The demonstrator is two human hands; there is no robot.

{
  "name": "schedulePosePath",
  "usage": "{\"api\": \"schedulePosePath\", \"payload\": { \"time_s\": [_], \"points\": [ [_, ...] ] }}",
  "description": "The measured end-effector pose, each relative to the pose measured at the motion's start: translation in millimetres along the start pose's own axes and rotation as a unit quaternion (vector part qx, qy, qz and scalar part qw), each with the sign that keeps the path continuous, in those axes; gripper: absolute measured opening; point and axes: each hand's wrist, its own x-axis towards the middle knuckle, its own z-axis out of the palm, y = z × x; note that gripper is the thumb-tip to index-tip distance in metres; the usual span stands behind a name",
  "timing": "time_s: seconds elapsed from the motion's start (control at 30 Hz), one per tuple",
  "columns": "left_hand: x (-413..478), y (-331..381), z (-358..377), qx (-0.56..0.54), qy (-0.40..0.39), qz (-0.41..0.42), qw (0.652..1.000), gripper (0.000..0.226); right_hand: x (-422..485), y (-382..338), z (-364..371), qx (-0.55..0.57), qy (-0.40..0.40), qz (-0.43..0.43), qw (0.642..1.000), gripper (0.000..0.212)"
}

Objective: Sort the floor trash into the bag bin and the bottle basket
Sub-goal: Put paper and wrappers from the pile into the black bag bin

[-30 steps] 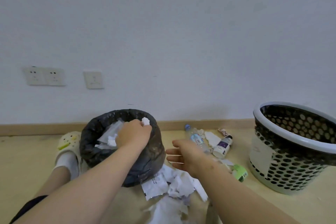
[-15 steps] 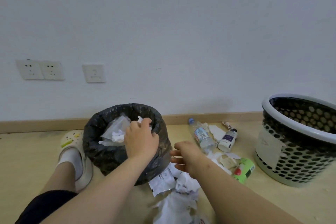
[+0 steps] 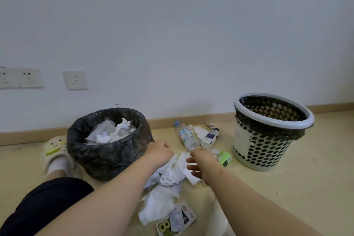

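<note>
Two containers stand on the pale wooden floor [image 3: 306, 188] against the white wall [image 3: 172, 25]. Left of the left fingers sits the round bin lined with a crinkled black plastic bag [image 3: 109, 151], holding crumpled white paper and clear wrapping. Well to the right of the right fingers stands the white perforated plastic basket with a dark liner [image 3: 268, 140]; what it holds cannot be made out. A heap of torn white paper scraps [image 3: 168, 188] spreads under and nearer than both hands, with a printed card packet [image 3: 176, 220] at its near end. Beyond the right fingers lie a clear plastic water bottle with a blue cap [image 3: 185, 136] and, just beside it, a small white bottle with a purple label [image 3: 209, 137]. A green-labelled small container [image 3: 225, 158] lies just right of the right hand. The left hand [image 3: 160, 152] hovers beside the bag bin's rim, its fingers curled into a loose fist with nothing visible in them. The right hand [image 3: 201, 163] hangs over the paper heap, its fingers [image 3: 191, 167] spread and pointing left, holding nothing. A cream slipper with a yellow-green patch [image 3: 54, 149] rests far left.
</note>
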Motion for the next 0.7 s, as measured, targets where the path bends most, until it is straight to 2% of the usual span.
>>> {"api": "schedulePosePath", "payload": {
  "time_s": [0.07, 0.2, 0.33, 0.4, 0.5, 0.57, 0.7],
  "points": [
    [-1, 2, 8, 0.007, -0.021, 0.012, 1.0, 0.01, 3, 1, -4, 0.007, 0.012, -0.002, 1.0, 0.011],
    [8, -1, 25, 0.042, -0.05, 0.026, 0.998, 0.007, 11, 11, -9, -0.013, 0.018, -0.014, 1.0, 0.016],
    [20, -8, 39, 0.096, -0.066, 0.039, 0.992, 0.018, 25, 24, -23, -0.085, 0.041, -0.029, 0.995, 0.013],
    [27, -21, 51, 0.123, -0.075, 0.042, 0.989, 0.026, 37, 38, -32, -0.184, 0.056, -0.051, 0.98, 0.015],
    [39, -44, 70, 0.13, -0.075, 0.019, 0.988, 0.03, 51, 58, -39, -0.332, 0.03, -0.069, 0.94, 0.019],
    [44, -54, 84, 0.153, -0.082, -0.006, 0.985, 0.032, 58, 68, -39, -0.378, 0.004, -0.062, 0.924, 0.026],
    [54, -67, 112, 0.247, -0.094, 0.017, 0.964, 0.035, 88, 90, -43, -0.451, -0.001, -0.056, 0.891, 0.036]
  ]
}}
